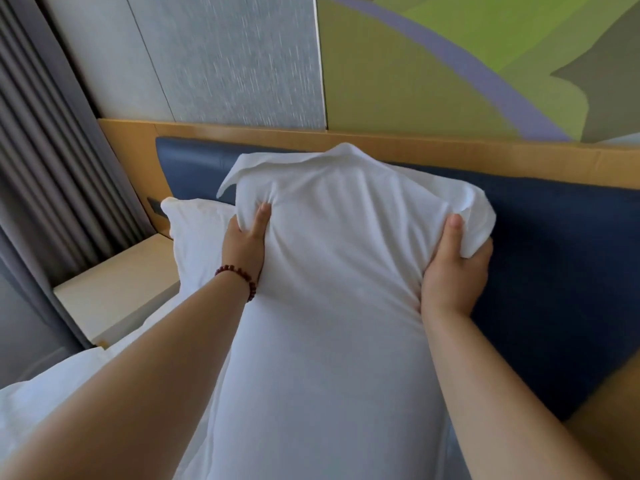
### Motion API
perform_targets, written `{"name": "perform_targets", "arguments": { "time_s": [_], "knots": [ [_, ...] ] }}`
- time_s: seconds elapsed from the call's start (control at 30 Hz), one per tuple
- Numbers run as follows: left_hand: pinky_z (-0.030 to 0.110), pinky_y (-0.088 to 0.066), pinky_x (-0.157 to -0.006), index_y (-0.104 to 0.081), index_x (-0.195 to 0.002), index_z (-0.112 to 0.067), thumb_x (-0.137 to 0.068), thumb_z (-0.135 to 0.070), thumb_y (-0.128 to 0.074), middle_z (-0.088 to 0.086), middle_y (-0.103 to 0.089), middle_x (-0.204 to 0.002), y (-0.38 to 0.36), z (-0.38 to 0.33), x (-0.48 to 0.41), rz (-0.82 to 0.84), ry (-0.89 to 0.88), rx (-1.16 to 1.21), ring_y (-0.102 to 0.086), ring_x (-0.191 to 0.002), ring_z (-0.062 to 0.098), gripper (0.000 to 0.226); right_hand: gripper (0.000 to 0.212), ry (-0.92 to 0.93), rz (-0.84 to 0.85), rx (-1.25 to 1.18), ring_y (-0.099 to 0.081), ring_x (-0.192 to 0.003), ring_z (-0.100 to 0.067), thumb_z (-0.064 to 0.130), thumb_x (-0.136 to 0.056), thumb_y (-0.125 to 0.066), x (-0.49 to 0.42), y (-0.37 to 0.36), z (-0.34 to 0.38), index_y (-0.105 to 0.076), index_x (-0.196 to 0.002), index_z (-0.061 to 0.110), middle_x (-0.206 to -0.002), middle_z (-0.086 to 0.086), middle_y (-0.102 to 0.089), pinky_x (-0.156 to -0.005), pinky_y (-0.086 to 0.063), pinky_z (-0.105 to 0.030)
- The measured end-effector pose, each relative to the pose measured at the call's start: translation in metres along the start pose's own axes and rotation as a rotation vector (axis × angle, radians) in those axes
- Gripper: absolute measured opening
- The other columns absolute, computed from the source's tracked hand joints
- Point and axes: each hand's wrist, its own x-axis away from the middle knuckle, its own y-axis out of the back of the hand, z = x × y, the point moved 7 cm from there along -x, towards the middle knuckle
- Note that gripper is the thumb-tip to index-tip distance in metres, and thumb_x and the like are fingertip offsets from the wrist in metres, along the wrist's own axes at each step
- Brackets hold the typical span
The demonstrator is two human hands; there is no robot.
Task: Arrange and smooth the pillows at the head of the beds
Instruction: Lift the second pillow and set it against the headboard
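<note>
**Two grips on one pillow, and the setting-down yet to come**

Nearest to me, two bare forearms reach out on either side of a large, plump white fabric pillow (329, 306). It is held up on end, its length running away from the person toward the head of the bed. Rumpled white bedding (34, 403) lies low on the left.

Further along, the left grip (244, 244), with a dark red bead bracelet (242, 275) at its wrist, is closed on the pillow's left edge. The thumb presses the front and the fingers curl out of sight behind. The right grip (453, 268) pinches a gathered handful of loose case at the far right corner, thumb on top. The pillow's top end is creased, with a flap of case sticking up.

Beyond the left grip, a second white pillow (194, 237) lies at the head of the bed, beside a pale cream bedside surface (117, 289) and grey pleated curtains (41, 168). Behind both pillows runs a navy padded headboard (554, 254) in a light wooden frame (381, 143). I cannot tell whether the held pillow touches it.

By my reckoning the job is partway through. One pillow looks placed, while this one has yet to be laid down and its case smoothed. Only one bed shows, so I cannot judge any others.
</note>
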Motion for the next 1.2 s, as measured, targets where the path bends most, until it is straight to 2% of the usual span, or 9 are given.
{"name": "perform_targets", "arguments": {
  "time_s": [0.1,0.2,0.3,0.4,0.6,0.73,0.83,0.93,1.2],
  "knots": [
    [0.027,-0.038,-0.086,-0.051,-0.134,-0.021,-0.090,-0.061,-0.053,-0.010,-0.059,-0.115,-0.003,-0.005,-0.013,-0.007,-0.044,-0.002,-0.056,-0.108,0.015,0.060,0.041,0.059,-0.082,-0.042,-0.056,-0.088,0.009,0.067,-0.087,-0.051,-0.004,0.000,0.000,-0.048,-0.118,0.040,-0.099,0.026,-0.056,-0.071,-0.043,-0.015],
    [0.033,-0.035,-0.097,-0.036,-0.147,-0.019,-0.095,-0.062,-0.042,-0.004,-0.051,-0.131,-0.013,0.013,-0.020,0.056,0.023,-0.066,-0.047,-0.128,0.023,0.068,0.056,0.085,-0.082,-0.010,-0.058,-0.091,0.003,0.067,-0.087,-0.052,0.001,-0.009,-0.011,-0.046,-0.131,0.032,-0.102,0.021,-0.058,-0.071,-0.046,-0.019],
    [0.038,-0.017,-0.120,-0.010,-0.157,-0.020,-0.102,-0.052,-0.030,0.001,-0.023,-0.160,-0.029,0.055,-0.009,0.129,0.087,-0.096,-0.022,-0.148,0.025,0.067,0.070,0.142,-0.031,0.114,-0.060,-0.099,-0.014,0.070,-0.082,-0.053,0.018,-0.014,-0.031,-0.039,-0.137,0.029,-0.114,0.013,-0.057,-0.080,-0.050,-0.032],
    [0.040,-0.002,-0.123,0.004,-0.157,-0.019,-0.103,-0.046,-0.028,0.006,0.002,-0.165,-0.047,0.104,0.026,0.194,0.025,-0.260,0.003,-0.152,0.022,0.068,0.083,0.214,0.020,0.197,-0.055,-0.113,-0.016,0.072,-0.075,-0.054,0.029,-0.008,-0.051,-0.036,-0.142,0.025,-0.122,0.013,-0.050,-0.094,-0.046,-0.035],
    [0.037,0.004,-0.120,0.018,-0.152,-0.032,-0.095,-0.058,-0.043,-0.001,0.024,-0.161,-0.040,0.185,0.110,0.367,0.033,-0.530,0.017,-0.150,0.020,0.087,0.093,-0.014,0.202,0.298,-0.056,-0.117,-0.019,0.073,-0.065,-0.053,0.074,0.038,-0.149,-0.041,-0.140,0.020,-0.126,0.007,-0.055,-0.091,-0.038,-0.024],
    [0.035,-0.004,-0.122,0.003,-0.156,-0.022,-0.086,-0.063,-0.056,0.005,0.001,-0.165,-0.014,0.199,0.113,0.206,0.005,-0.415,-0.002,-0.152,0.019,0.101,0.082,-0.088,0.344,0.289,-0.057,-0.104,-0.008,0.066,-0.064,-0.064,0.078,0.052,-0.174,-0.047,-0.131,0.021,-0.116,0.012,-0.057,-0.085,-0.040,-0.015],
    [0.045,-0.023,-0.120,-0.015,-0.156,-0.015,-0.067,-0.083,-0.056,0.009,-0.028,-0.159,-0.003,0.202,0.070,0.106,0.098,-0.244,-0.026,-0.147,0.024,0.119,0.052,-0.076,0.363,0.208,-0.058,-0.092,0.017,0.032,-0.083,-0.075,0.067,0.038,-0.166,-0.046,-0.126,0.027,-0.112,0.025,-0.056,-0.077,-0.041,-0.002],
    [0.043,-0.042,-0.109,-0.033,-0.145,-0.026,-0.064,-0.078,-0.066,-0.004,-0.053,-0.140,-0.011,0.200,0.057,0.145,0.160,-0.075,-0.052,-0.127,0.014,0.102,0.042,-0.052,0.273,0.183,-0.061,-0.087,0.015,0.034,-0.080,-0.077,0.072,0.033,-0.163,-0.058,-0.116,0.025,-0.104,0.022,-0.064,-0.075,-0.045,-0.009],
    [0.046,-0.045,-0.104,-0.043,-0.136,-0.043,-0.062,-0.085,-0.064,-0.016,-0.058,-0.131,-0.041,0.158,0.095,0.134,-0.016,-0.100,-0.055,-0.123,0.012,0.088,0.041,-0.046,0.020,0.164,-0.057,-0.091,0.015,0.040,-0.086,-0.070,0.079,0.106,-0.137,-0.059,-0.121,0.022,-0.108,0.020,-0.063,-0.076,-0.042,-0.002]
  ]
}}
